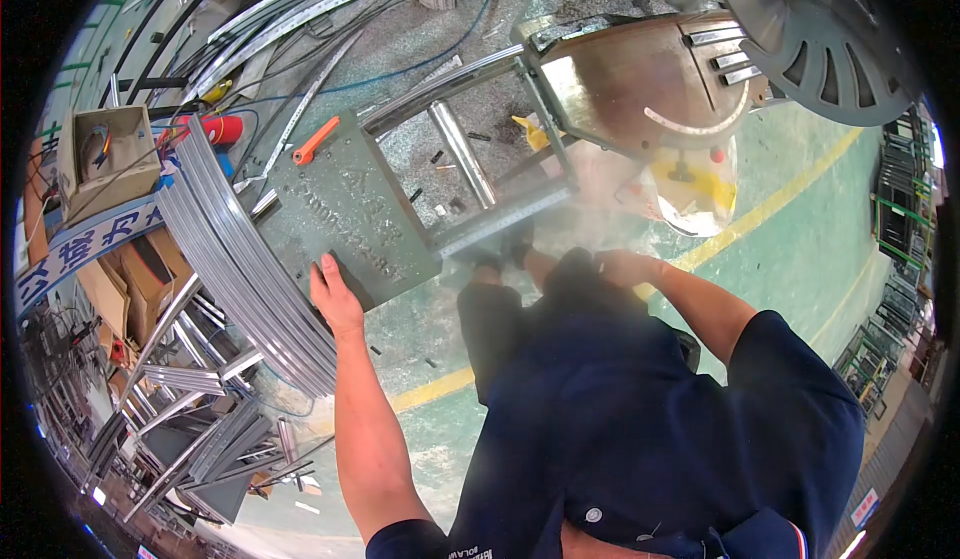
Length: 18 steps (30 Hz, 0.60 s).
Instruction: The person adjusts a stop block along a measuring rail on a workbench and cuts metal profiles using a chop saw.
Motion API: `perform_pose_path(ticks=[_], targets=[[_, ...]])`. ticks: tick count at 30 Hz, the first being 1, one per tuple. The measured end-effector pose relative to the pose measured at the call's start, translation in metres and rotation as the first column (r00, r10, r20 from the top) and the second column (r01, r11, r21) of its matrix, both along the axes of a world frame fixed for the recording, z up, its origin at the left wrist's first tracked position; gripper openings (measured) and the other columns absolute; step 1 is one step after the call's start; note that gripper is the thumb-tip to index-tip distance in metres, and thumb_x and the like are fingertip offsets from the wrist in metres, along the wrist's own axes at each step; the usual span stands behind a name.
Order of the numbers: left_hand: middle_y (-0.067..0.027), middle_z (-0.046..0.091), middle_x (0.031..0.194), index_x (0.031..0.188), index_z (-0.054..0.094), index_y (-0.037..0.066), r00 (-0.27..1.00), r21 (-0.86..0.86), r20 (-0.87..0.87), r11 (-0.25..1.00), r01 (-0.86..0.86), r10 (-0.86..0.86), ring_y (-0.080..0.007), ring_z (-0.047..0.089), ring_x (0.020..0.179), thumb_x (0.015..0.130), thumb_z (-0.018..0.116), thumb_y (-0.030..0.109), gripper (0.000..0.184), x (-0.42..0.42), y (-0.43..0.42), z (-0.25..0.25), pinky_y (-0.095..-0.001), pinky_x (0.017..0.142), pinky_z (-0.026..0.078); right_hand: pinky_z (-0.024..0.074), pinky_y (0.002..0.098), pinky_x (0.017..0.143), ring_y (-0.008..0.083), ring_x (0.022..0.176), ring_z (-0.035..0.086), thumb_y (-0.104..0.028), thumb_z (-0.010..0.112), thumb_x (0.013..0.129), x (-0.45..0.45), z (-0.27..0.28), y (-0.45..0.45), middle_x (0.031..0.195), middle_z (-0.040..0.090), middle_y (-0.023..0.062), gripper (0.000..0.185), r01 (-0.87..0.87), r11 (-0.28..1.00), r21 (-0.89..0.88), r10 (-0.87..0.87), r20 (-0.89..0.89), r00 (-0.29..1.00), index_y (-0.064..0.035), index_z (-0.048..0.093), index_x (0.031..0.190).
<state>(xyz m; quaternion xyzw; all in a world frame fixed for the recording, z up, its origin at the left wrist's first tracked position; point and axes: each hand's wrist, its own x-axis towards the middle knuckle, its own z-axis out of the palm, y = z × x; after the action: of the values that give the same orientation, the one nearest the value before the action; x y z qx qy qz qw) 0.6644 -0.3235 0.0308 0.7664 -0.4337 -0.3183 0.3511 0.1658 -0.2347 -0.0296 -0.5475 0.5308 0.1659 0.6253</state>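
Observation:
My left hand rests at the near left edge of a grey-green metal plate, fingers stretched out, holding nothing that I can see. Chalk-like writing marks the plate, and an orange lever handle sits near its far corner. Right beside that hand is a bundle of long silver metal profiles. My right hand hangs low by my thigh, to the right of the machine's frame; haze and the angle hide its fingers. Nothing in it can be made out.
At the upper right stands a cut-off saw with a slotted blade guard over a round metal table. Several square tubes lie near the guard. A cardboard box and a scrap metal pile are at left.

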Motion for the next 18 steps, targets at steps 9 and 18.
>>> perform_pose_path(ticks=[9, 18], targets=[[-0.0129, 0.056, 0.084, 0.097, 0.054, -0.009, 1.000, -0.060, 0.017, 0.998, -0.005, 0.006, -0.0201, 0.045, 0.079, 0.101, 0.050, 0.040, 0.049, -0.005, -0.002, 0.001, -0.0315, 0.075, 0.042, 0.0506, 0.0424, 0.082, 0.0356, 0.094, 0.064, -0.027, 0.066, 0.082, -0.007, -0.010, 0.013, 0.096, 0.067, 0.0176, 0.028, -0.020, 0.992, -0.126, 0.008, -0.093, 0.996, -0.0057, 0.066, 0.099], [-0.0077, 0.045, 0.075, 0.086, 0.049, -0.005, 1.000, -0.040, -0.017, 0.999, 0.010, -0.011, -0.0182, 0.037, 0.073, 0.101, 0.049, 0.041, 0.048, -0.001, -0.001, -0.003, -0.0322, 0.067, 0.037, 0.0495, 0.0433, 0.082, 0.0366, 0.096, 0.063, -0.031, 0.062, 0.085, -0.030, -0.030, 0.018, 0.097, 0.066, 0.0196, 0.030, -0.312, 0.945, -0.102, 0.306, -0.068, 0.950, -0.0042, 0.068, 0.097]])
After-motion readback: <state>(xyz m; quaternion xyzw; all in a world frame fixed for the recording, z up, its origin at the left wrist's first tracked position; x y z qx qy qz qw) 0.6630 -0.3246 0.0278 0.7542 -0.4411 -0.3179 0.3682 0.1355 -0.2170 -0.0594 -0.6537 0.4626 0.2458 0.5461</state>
